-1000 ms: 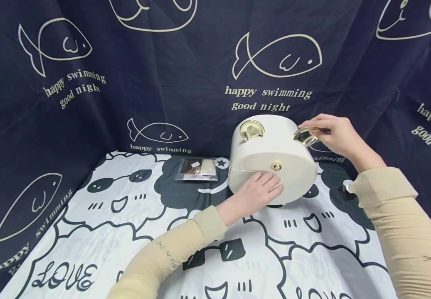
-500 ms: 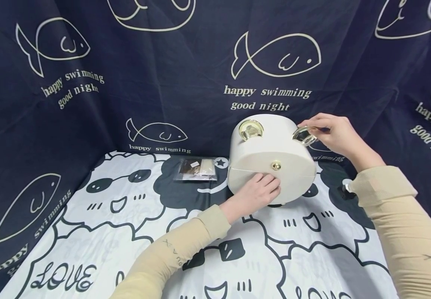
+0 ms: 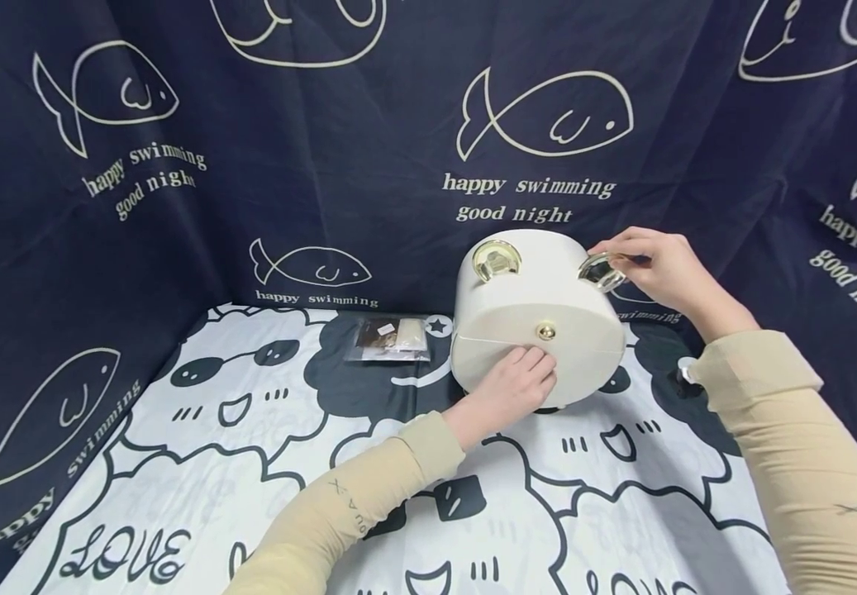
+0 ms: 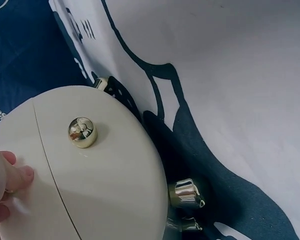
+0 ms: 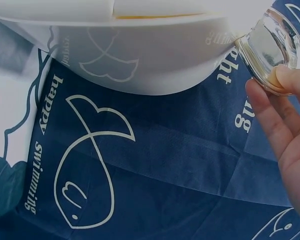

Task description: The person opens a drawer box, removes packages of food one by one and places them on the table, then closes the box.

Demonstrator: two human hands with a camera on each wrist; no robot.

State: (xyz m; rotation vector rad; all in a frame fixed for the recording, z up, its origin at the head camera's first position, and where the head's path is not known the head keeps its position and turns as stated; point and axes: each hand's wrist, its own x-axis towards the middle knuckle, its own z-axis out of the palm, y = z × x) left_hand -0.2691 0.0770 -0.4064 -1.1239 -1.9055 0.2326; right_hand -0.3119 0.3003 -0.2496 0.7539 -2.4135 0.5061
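Observation:
A rounded white box (image 3: 584, 318) with a thin front seam stands at the back of the table. One shiny gold knob (image 3: 545, 331) shows above my left hand in the head view; another knob (image 4: 82, 132) appears across a seam in the left wrist view. My left hand (image 3: 510, 384) has its fingers curled against the front, with a small gold glint between them, apparently a knob mostly hidden. My right hand (image 3: 662, 264) pinches the rim of the right gold ear-like disc (image 5: 272, 47) between thumb and fingers. The left gold disc (image 3: 497, 261) is untouched.
Left of the box lies a clear plastic packet (image 3: 391, 339) with brown and pale contents. A white-and-dark printed cloth (image 3: 197, 487) covers the table. Navy fabric (image 3: 368, 149) with fish prints hangs right behind the box. Gold feet (image 4: 187, 194) show at the box's edge.
My left hand's fingers have drawn closer together and curled more on the box front. The right hand keeps its pinch on the gold disc. The head view has shifted slightly.

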